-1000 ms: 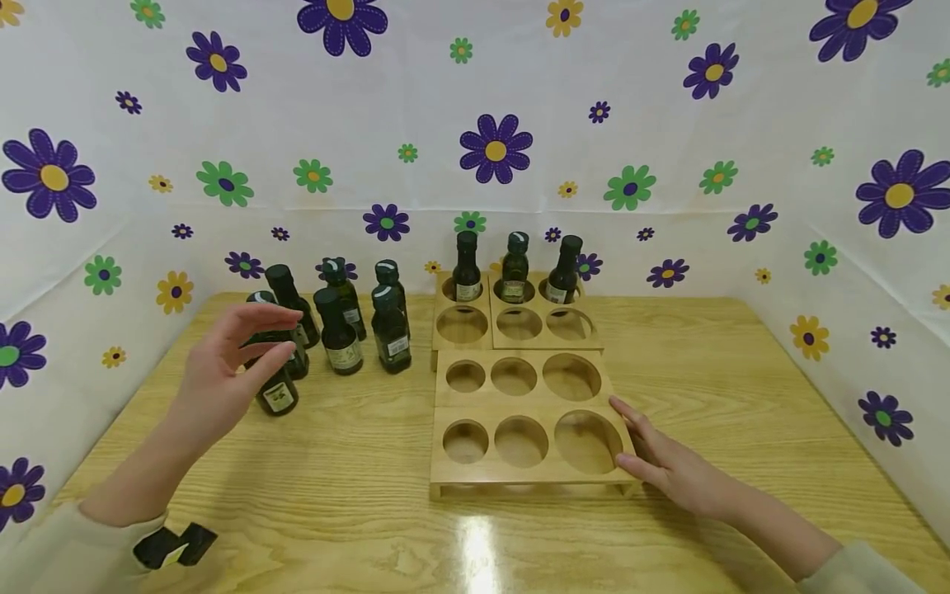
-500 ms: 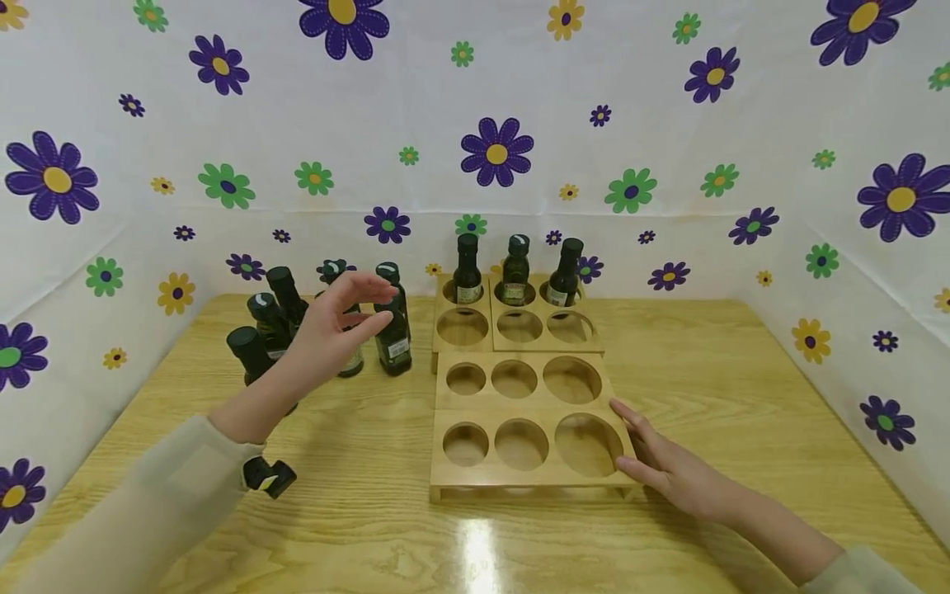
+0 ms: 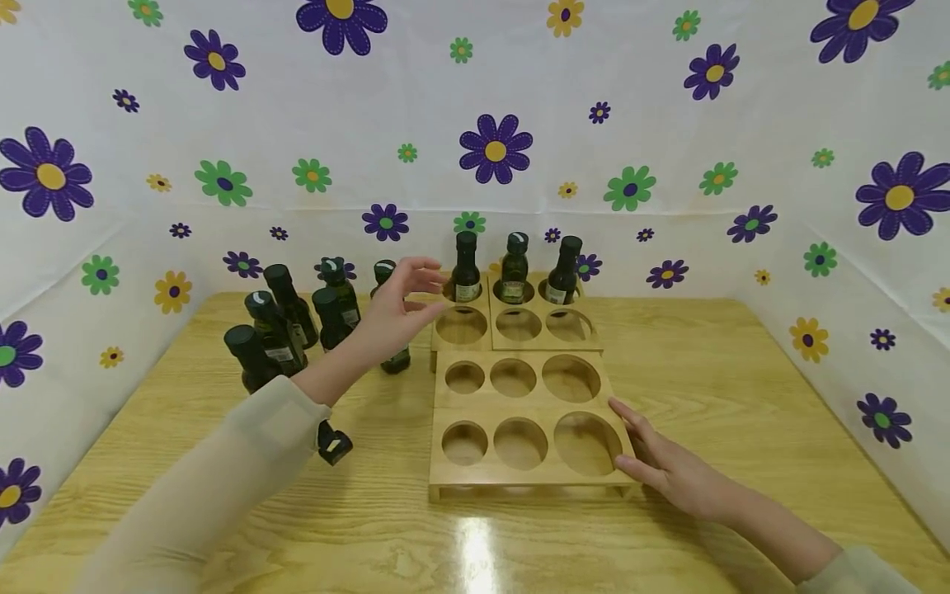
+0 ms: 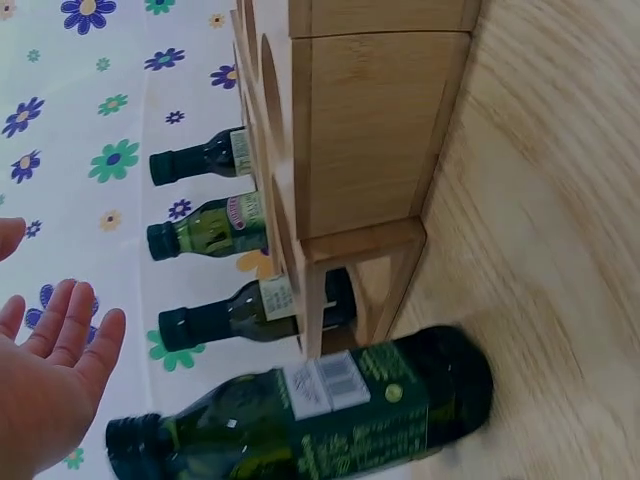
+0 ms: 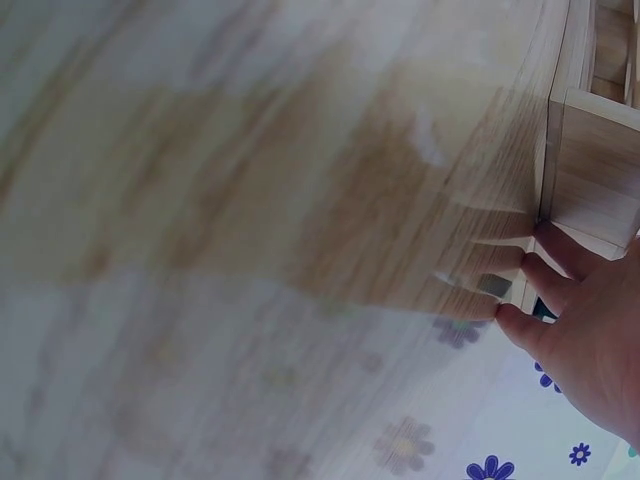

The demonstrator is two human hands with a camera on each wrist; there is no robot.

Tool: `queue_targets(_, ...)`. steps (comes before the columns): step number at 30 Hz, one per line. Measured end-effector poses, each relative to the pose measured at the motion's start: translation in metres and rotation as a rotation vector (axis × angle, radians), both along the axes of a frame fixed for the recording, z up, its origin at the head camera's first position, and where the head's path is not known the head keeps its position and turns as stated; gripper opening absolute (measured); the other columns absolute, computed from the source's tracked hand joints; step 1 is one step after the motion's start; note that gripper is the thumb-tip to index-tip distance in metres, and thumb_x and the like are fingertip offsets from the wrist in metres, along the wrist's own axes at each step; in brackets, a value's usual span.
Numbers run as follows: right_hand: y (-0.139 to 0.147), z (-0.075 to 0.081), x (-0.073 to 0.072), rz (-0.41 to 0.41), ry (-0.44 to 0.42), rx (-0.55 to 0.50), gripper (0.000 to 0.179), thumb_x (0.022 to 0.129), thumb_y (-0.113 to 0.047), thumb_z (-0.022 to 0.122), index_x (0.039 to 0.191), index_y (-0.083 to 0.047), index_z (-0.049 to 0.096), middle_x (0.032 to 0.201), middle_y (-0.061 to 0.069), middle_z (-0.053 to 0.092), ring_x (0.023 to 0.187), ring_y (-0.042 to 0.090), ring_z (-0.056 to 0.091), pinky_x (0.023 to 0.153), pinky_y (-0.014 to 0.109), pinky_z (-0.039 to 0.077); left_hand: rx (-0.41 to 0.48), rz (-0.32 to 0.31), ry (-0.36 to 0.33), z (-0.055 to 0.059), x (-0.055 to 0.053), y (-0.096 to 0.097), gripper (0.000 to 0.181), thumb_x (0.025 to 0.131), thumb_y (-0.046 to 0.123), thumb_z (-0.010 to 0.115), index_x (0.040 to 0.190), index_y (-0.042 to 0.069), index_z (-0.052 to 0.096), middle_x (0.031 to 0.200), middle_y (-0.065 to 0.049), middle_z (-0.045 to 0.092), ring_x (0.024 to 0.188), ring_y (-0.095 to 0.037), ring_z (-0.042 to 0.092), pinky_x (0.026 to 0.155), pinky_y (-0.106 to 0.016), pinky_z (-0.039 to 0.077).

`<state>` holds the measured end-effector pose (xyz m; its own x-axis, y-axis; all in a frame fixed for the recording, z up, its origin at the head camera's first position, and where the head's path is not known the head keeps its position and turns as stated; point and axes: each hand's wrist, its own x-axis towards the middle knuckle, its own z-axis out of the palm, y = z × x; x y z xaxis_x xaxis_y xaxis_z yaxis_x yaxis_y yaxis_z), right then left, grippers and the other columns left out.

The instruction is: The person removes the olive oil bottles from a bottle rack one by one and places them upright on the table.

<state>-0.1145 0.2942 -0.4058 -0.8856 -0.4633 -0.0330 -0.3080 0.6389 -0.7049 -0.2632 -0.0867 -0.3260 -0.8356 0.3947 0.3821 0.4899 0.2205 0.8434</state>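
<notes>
My left hand [image 3: 393, 313] is in the air at the left side of the wooden rack, its fingers relaxed and nothing between them. A small dark green bottle [image 3: 466, 272] stands in the rack hole just beyond the fingertips. Below the left hand, partly covered by it, another green bottle [image 3: 397, 360] stands on the table; the left wrist view shows this bottle [image 4: 340, 410] up close with its printed label. My right hand [image 3: 675, 474] touches the right edge of the stepped wooden bottle rack [image 3: 475, 472]. In the right wrist view the right hand's fingers [image 5: 570, 285] lie near the table surface.
Two more bottles, one [image 3: 514, 268] in the middle and one [image 3: 564, 272] at right, stand in the rack's back row. The nearer holes hold nothing. Several dark bottles [image 3: 276, 334] stand at left, behind the left forearm. A flowered cloth [image 3: 668, 148] encloses the table.
My left hand has moved right, from over the leftmost bottles across the group to the rack's left side. The right hand has stayed on the rack edge.
</notes>
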Motion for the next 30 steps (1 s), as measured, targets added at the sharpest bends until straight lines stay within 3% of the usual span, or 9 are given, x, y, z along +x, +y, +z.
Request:
queue_targets(6,-0.002,0.002,-0.002,0.000,0.012,0.008,0.068,0.104,-0.025,0.048,0.157,-0.016,0.005,0.156,0.026,0.015,0.135,0.047,0.029,0.101,0.061,0.032,-0.008,0.017,-0.032,-0.009,-0.013,0.014,0.046,0.095,0.012,0.065,0.135,0.013,0.043,0.125,-0.005,0.057,0.113,-0.019,0.054,0.095,-0.043,0.046)
queue_targets(12,-0.002,0.003,-0.002,0.006,0.064,0.024,0.068,0.103,-0.022,0.050,0.156,-0.015,0.009,0.155,0.026,0.019,0.135,0.046,0.031,0.101,0.061,0.032,-0.058,-0.005,-0.075,-0.017,-0.022,0.027,0.047,0.095,0.013,0.065,0.136,0.011,0.041,0.126,-0.006,0.055,0.113,-0.021,0.053,0.095,-0.043,0.047)
queue_targets(18,-0.001,0.003,0.000,0.009,0.034,0.012,0.068,0.104,-0.022,0.049,0.157,-0.014,0.007,0.156,0.027,0.017,0.134,0.047,0.031,0.100,0.060,0.033,-0.072,-0.012,-0.055,-0.027,-0.037,0.040,0.047,0.096,0.012,0.063,0.137,0.006,0.040,0.126,-0.011,0.054,0.116,-0.029,0.052,0.093,-0.042,0.047)
queue_targets(26,0.001,0.000,0.001,-0.009,0.014,0.015,0.068,0.104,-0.025,0.048,0.157,-0.016,0.006,0.157,0.024,0.015,0.135,0.047,0.029,0.101,0.061,0.031,-0.025,0.083,-0.009,-0.036,-0.057,0.050,0.047,0.094,0.010,0.065,0.134,0.005,0.041,0.125,-0.020,0.051,0.118,-0.036,0.048,0.092,-0.048,0.043)
queue_targets(30,0.001,0.002,0.000,-0.014,0.011,0.019,0.068,0.104,-0.026,0.048,0.157,-0.017,0.005,0.157,0.024,0.014,0.136,0.046,0.028,0.102,0.062,0.030,-0.011,0.152,-0.007,-0.040,-0.065,0.053,0.052,0.093,0.008,0.066,0.136,0.005,0.037,0.131,-0.019,0.045,0.124,-0.034,0.042,0.100,-0.051,0.039)
